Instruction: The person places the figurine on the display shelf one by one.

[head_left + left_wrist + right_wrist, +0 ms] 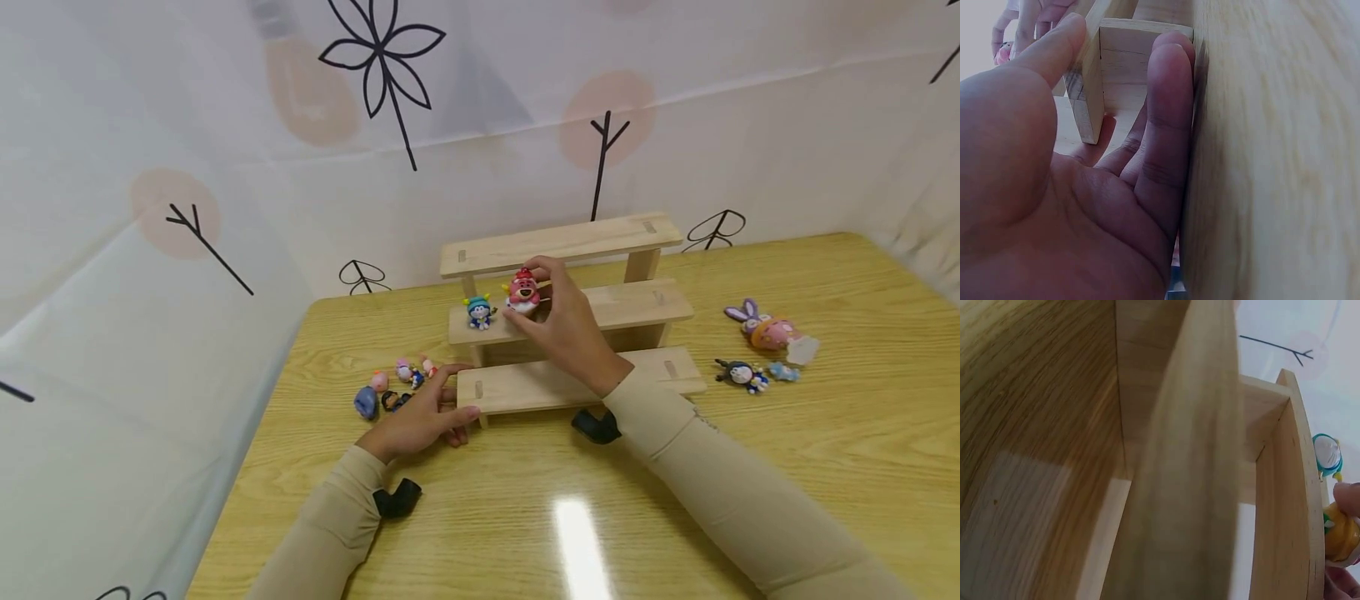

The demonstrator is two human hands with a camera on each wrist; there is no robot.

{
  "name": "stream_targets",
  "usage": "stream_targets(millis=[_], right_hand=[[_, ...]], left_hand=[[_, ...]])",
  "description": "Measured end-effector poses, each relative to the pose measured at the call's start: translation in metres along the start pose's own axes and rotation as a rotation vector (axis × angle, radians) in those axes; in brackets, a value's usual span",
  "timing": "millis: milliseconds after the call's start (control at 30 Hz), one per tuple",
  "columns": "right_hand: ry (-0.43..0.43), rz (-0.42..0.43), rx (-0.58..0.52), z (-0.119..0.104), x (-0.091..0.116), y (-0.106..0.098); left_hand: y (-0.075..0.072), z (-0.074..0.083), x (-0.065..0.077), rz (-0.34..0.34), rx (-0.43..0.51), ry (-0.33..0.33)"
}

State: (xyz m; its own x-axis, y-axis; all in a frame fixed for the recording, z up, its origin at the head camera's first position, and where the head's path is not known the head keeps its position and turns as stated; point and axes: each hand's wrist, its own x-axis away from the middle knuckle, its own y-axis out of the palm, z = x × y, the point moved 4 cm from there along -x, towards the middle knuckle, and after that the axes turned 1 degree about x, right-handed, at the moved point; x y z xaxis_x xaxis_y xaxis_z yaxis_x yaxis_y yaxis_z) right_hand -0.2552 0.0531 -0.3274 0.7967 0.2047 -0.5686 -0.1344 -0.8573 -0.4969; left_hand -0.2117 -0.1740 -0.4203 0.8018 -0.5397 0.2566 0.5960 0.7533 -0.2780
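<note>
A three-step wooden display stand (581,383) stands on the table. My left hand (420,421) grips the left end of its lowest step, thumb over the board and fingers around the side piece (1088,94). Over the middle step, my right hand (562,321) pinches a pink bear figurine (522,290) with a red top and white base between thumb and fingers. Its yellow-orange side (1340,537) shows in the right wrist view. I cannot tell whether its base touches the board. Just left of it, a blue figurine with yellow horns (479,312) sits on the same step.
Several small figurines (380,381) lie left of the stand, beside my left hand. On the right lie a purple-eared rabbit figurine (772,333), a dark-eared figurine (742,375) and a small light-blue piece (784,372). A patterned white cloth (487,167) hangs behind the table.
</note>
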Motion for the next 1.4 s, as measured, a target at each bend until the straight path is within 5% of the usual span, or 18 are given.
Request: stream_targets(millis=[367,867,1400], right_hand=[[-0.03,-0.044,0.009,0.001,0.002,-0.003],[0.072,-0.153,-0.019,0.015,0.016,-0.028],[-0.114,-0.209,0.284,0.03,0.063,-0.079]], left_hand=[[0.002,0.001,-0.002,-0.002,0.001,0.002],[0.002,-0.002,0.001,0.007,-0.001,-0.008],[0.002,0.0,0.002,0.009,-0.01,0.003]])
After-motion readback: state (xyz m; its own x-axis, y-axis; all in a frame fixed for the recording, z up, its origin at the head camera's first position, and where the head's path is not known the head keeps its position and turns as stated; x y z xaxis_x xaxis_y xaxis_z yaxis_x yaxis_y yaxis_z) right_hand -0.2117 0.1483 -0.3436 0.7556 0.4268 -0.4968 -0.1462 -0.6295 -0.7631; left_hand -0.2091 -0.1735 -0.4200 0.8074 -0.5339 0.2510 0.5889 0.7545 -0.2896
